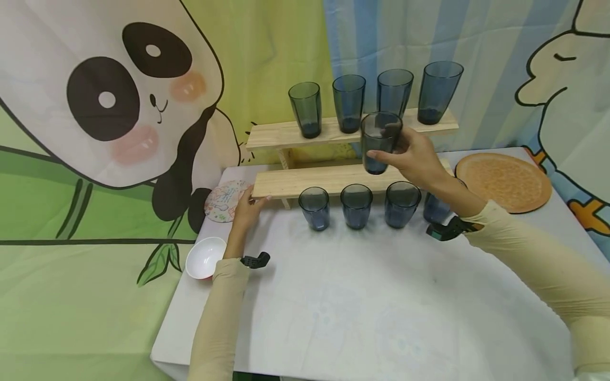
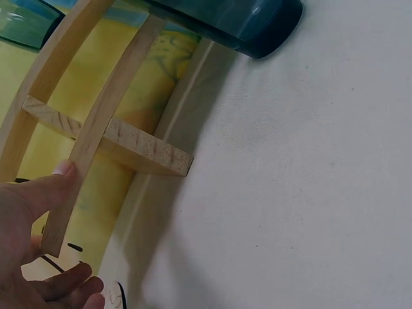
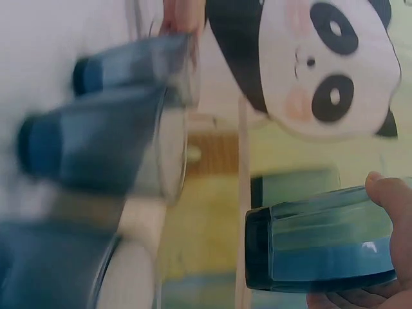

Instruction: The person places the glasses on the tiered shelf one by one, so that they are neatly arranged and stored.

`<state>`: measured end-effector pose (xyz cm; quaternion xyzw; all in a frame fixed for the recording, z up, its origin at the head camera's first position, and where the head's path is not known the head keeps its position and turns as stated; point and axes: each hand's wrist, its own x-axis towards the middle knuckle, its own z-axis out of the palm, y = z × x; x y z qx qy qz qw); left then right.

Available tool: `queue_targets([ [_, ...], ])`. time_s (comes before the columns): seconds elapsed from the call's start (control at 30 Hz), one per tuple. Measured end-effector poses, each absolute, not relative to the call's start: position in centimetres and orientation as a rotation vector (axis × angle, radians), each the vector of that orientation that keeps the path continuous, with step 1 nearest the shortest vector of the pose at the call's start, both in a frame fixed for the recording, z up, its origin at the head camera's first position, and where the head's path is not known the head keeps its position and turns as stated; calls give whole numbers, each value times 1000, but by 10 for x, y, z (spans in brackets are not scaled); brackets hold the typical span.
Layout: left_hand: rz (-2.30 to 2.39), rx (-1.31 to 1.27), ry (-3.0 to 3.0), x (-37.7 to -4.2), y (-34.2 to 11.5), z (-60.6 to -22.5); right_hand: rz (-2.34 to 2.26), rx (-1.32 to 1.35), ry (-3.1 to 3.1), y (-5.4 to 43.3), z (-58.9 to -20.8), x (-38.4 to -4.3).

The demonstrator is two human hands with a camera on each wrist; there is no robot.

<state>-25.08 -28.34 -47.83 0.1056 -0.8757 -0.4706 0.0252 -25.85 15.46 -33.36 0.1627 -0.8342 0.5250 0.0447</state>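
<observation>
My right hand (image 1: 418,156) grips a blue-grey tinted glass (image 1: 376,165), holding it upright over the lower board of a two-tier wooden shelf (image 1: 305,181). In the right wrist view the thumb and fingers wrap the upper part of that glass (image 3: 322,241). My left hand (image 1: 247,212) holds the left end of the lower board, thumb on its edge (image 2: 67,212). Several matching glasses stand along the upper board, such as the leftmost glass (image 1: 306,108). More stand on the table before the shelf, including a glass (image 1: 356,209); the rightmost is partly behind my right wrist.
A white bowl (image 1: 205,258) sits at the table's left edge beside my left forearm. Behind it lies a patterned round mat (image 1: 224,203). To the right of the shelf is a round brown mat (image 1: 505,180). Printed curtains (image 1: 271,58) hang behind the white-covered table (image 1: 371,307).
</observation>
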Motion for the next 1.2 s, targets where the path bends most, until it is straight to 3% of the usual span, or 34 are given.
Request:
queue_targets([
  [0.4,-1448,338,-2712,-248,-282,-478,1697,743,-2483,49,-331,-281],
  [1.2,-1467,330,-2713,-248,-284,-479,1671,658,-2558,-85,-303,-350],
])
